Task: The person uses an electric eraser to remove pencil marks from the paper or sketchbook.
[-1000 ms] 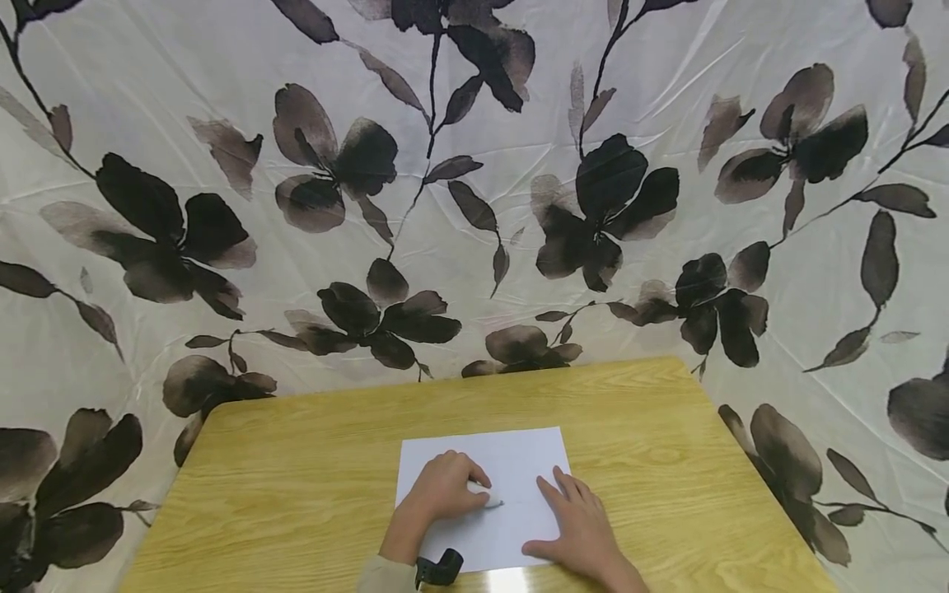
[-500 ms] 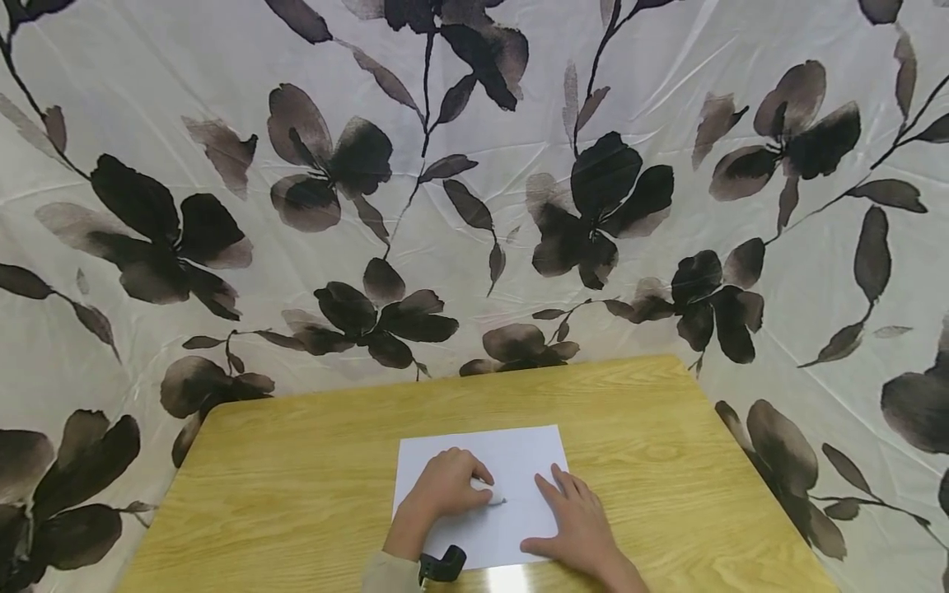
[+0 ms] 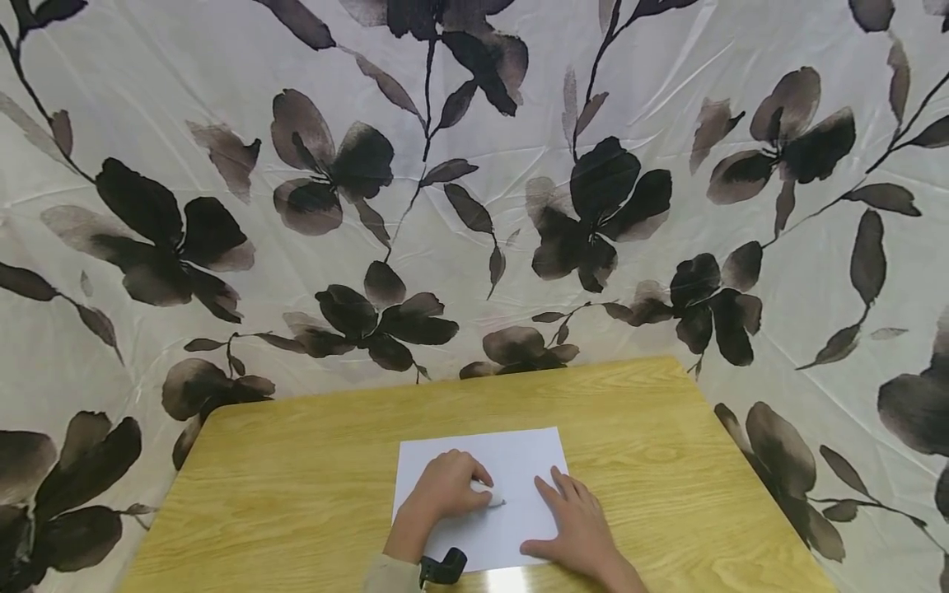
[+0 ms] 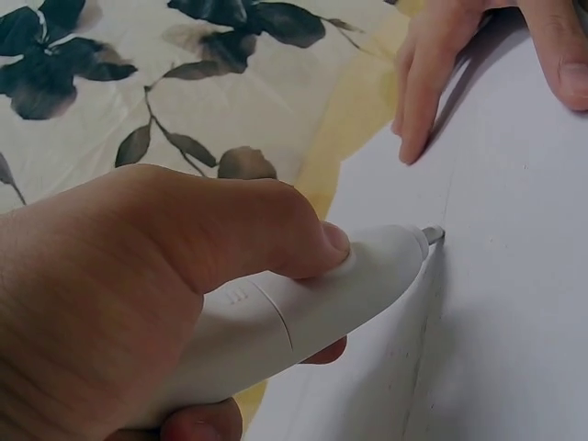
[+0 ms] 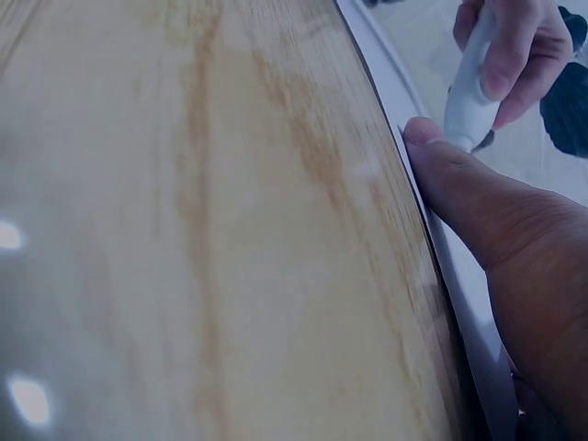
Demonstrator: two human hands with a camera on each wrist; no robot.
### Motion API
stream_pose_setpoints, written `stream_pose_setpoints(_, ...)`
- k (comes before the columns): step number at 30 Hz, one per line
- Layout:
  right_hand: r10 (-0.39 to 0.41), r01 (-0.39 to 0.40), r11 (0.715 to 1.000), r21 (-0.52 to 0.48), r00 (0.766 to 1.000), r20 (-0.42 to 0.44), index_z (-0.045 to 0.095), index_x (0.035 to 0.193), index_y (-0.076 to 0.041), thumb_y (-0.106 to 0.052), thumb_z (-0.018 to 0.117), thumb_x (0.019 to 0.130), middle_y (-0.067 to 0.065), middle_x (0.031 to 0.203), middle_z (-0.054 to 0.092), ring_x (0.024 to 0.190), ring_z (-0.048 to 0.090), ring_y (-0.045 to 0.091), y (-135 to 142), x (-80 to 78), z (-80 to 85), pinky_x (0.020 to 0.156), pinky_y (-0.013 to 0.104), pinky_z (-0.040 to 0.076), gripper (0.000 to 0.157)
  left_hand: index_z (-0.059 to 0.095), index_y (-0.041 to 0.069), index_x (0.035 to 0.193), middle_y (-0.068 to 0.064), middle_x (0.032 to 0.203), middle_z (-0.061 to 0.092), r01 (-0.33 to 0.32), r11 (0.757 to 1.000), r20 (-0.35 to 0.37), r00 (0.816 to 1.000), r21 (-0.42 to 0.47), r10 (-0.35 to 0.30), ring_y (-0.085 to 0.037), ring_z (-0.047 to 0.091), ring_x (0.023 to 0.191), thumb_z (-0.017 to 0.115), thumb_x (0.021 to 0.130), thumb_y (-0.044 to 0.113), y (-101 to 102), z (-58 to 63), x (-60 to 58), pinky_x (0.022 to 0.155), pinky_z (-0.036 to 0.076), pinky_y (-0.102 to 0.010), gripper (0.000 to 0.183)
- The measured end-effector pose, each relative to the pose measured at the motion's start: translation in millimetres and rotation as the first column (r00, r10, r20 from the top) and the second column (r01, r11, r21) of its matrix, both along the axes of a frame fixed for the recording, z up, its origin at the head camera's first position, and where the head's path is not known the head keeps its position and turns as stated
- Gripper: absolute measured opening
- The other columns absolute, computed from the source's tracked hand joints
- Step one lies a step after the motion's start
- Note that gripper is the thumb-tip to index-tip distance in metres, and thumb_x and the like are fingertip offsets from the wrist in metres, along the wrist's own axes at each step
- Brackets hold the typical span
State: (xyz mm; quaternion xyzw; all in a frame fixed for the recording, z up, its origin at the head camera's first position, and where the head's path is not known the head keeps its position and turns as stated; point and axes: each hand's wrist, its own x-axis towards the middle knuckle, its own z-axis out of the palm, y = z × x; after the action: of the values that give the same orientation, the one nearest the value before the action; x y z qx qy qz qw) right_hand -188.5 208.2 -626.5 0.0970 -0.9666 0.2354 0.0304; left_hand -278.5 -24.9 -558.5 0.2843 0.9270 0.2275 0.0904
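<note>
My left hand (image 3: 445, 487) grips a fat white pen-shaped tool (image 4: 335, 294), the thumb lying on its top near a button. A short metal tip (image 4: 434, 235) sticks out of its front and meets the white sheet of paper (image 3: 511, 449). What exact kind of tool it is, I cannot tell. On the paper runs a faint thin line, with tiny specks around it. Spread over the sheet's right edge, my right hand (image 3: 582, 523) rests with straight fingers. Its thumb (image 5: 441, 152) lies along the near edge of the paper in the right wrist view.
The paper lies on a yellow wood-grain table (image 3: 296, 478), close to its near side. Behind and beside the table hangs a pale cloth (image 3: 474, 239) with dark flowers. A black band (image 3: 442, 567) sits on the left wrist.
My left hand and the tool have shifted very slightly to the right across the paper over the last second. The right hand stays where it was on the sheet.
</note>
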Motion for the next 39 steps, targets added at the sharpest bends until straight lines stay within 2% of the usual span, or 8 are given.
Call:
stream_pose_setpoints(3, 0.006, -0.006, 1.000, -0.004, 1.000, 0.002, 0.049, 0.143, -0.015, -0.081, 0.062, 0.065, 0.018, 0.150, 0.036, 0.134, 0.034, 0.039, -1.2, -0.9, 0.2, 0.101, 0.063, 0.028, 0.103, 0.080, 0.022, 0.083, 0.014, 0.081, 0.070, -0.009, 1.000, -0.013, 1.000, -0.016, 0.009, -0.004, 0.050, 0.063, 0.077, 0.075, 0.028, -1.0, -0.1, -0.6, 0.061, 0.043, -0.028, 0.010)
stream_pose_setpoints(8, 0.011, -0.011, 1.000, -0.004, 1.000, -0.002, 0.049, 0.143, -0.015, -0.080, 0.063, 0.066, 0.018, 0.150, 0.036, 0.133, 0.034, 0.039, -2.2, -2.6, -0.7, 0.101, 0.063, 0.028, 0.102, 0.080, 0.022, 0.084, 0.014, 0.080, 0.070, 0.015, 1.000, -0.011, 1.000, -0.004, -0.015, -0.004, 0.050, 0.062, 0.076, 0.075, 0.029, 0.8, 0.5, -1.4, 0.060, 0.042, -0.027, 0.012)
stream_pose_setpoints(14, 0.008, -0.008, 1.000, -0.009, 1.000, 0.013, 0.049, 0.143, -0.014, -0.079, 0.064, 0.066, 0.018, 0.150, 0.035, 0.134, 0.033, 0.040, -1.7, -2.8, -0.8, 0.101, 0.064, 0.028, 0.102, 0.080, 0.022, 0.083, 0.013, 0.081, 0.070, -0.013, 1.000, -0.020, 1.000, -0.009, 0.013, -0.005, 0.050, 0.063, 0.077, 0.074, 0.027, -0.6, 2.9, -1.4, 0.062, 0.042, -0.029, 0.011)
stream_pose_setpoints(18, 0.021, -0.020, 1.000, -0.020, 1.000, 0.017, 0.049, 0.143, -0.014, -0.080, 0.063, 0.066, 0.019, 0.150, 0.035, 0.134, 0.033, 0.041, -1.7, -3.2, -0.4, 0.100, 0.066, 0.027, 0.103, 0.080, 0.022, 0.083, 0.014, 0.080, 0.070, -0.007, 1.000, -0.017, 1.000, -0.011, 0.006, -0.005, 0.049, 0.062, 0.077, 0.074, 0.027, 2.2, -0.5, -2.0, 0.062, 0.042, -0.028, 0.011)
stream_pose_setpoints(23, 0.011, -0.011, 1.000, 0.011, 1.000, 0.019, 0.050, 0.143, -0.015, -0.083, 0.061, 0.065, 0.017, 0.150, 0.036, 0.133, 0.034, 0.040, 1.6, -0.9, -2.2, 0.100, 0.065, 0.028, 0.104, 0.080, 0.023, 0.084, 0.016, 0.080, 0.070, 0.015, 1.000, 0.000, 1.000, 0.018, -0.015, -0.002, 0.050, 0.063, 0.076, 0.076, 0.029, 8.0, -3.9, -0.1, 0.063, 0.044, -0.028, 0.011)
stream_pose_setpoints(29, -0.017, 0.017, 1.000, 0.004, 1.000, -0.009, 0.050, 0.142, -0.015, -0.082, 0.062, 0.064, 0.017, 0.150, 0.037, 0.134, 0.034, 0.039, 5.0, 1.4, -0.7, 0.101, 0.065, 0.027, 0.104, 0.079, 0.024, 0.080, 0.015, 0.080, 0.069, -0.020, 1.000, -0.032, 0.999, 0.022, 0.021, -0.001, 0.051, 0.065, 0.076, 0.075, 0.027, 3.3, -1.7, 0.1, 0.062, 0.045, -0.028, 0.007)
stream_pose_setpoints(35, -0.014, 0.014, 1.000, 0.001, 1.000, 0.018, 0.050, 0.143, -0.015, -0.082, 0.062, 0.063, 0.016, 0.150, 0.037, 0.133, 0.034, 0.039, 1.4, 3.1, -1.2, 0.100, 0.066, 0.028, 0.105, 0.080, 0.022, 0.083, 0.016, 0.078, 0.069, 0.025, 1.000, -0.005, 1.000, 0.013, -0.025, 0.000, 0.052, 0.064, 0.076, 0.075, 0.029, 7.0, -7.5, -0.4, 0.060, 0.045, -0.026, 0.011)
stream_pose_setpoints(39, -0.017, 0.017, 1.000, 0.005, 1.000, 0.013, 0.050, 0.143, -0.016, -0.083, 0.061, 0.064, 0.016, 0.150, 0.037, 0.134, 0.034, 0.038, -0.3, 2.3, -4.1, 0.100, 0.065, 0.028, 0.104, 0.080, 0.023, 0.082, 0.016, 0.078, 0.070, 0.028, 0.999, -0.031, 0.999, 0.018, -0.027, 0.000, 0.053, 0.066, 0.076, 0.075, 0.029, 9.5, -6.4, 0.4, 0.063, 0.046, -0.028, 0.011)
